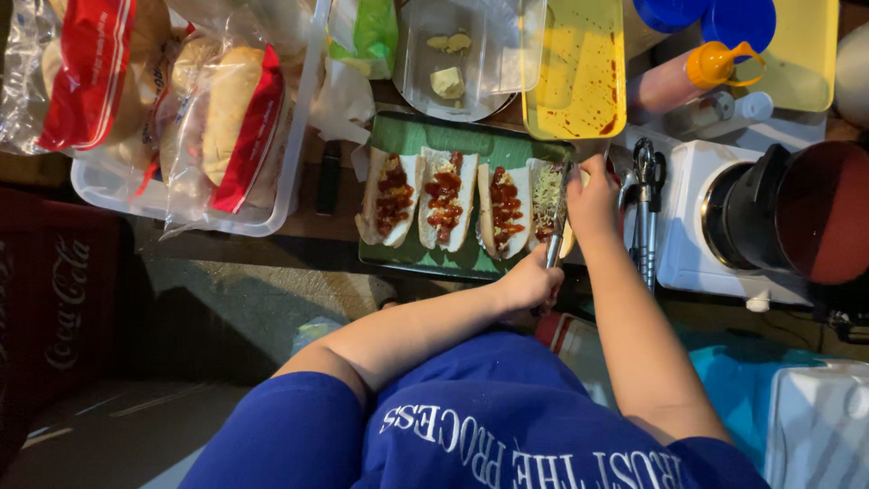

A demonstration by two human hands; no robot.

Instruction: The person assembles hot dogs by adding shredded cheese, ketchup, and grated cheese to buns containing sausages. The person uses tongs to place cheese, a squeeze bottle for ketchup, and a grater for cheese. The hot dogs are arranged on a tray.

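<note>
Left hand (pixel 529 285): nearest the camera, at the front edge of the green tray (pixel 412 136); its grip is closed around the handle of metal tongs (pixel 554 246).
Tongs: one pair in hand, slanting up over the fourth bun.
Right hand (pixel 593 201): just beyond, fingers curled against the far side of the rightmost bun (pixel 546 204); whether they pinch it cannot be told.
Buns on tray: four split buns in a row. Three (pixel 445 195) carry red sauce; the rightmost one carries pale shredded topping and is partly hidden by both hands.
Spare tongs (pixel 646 181): one more pair, lying on the worktop right of the tray beside the white stove (pixel 701 226).
Pot (pixel 787 213): one dark pot on the stove.
Bread bags (pixel 226 118): two clear bags of rolls in a clear tub, far left.
Yellow trays (pixel 579 72): two, behind the green tray, the nearer one flecked with red sauce.
Clear container (pixel 453 54): one, holding pale pieces.
Squeeze bottle (pixel 688 77): one, orange-capped, lying on its side.
</note>
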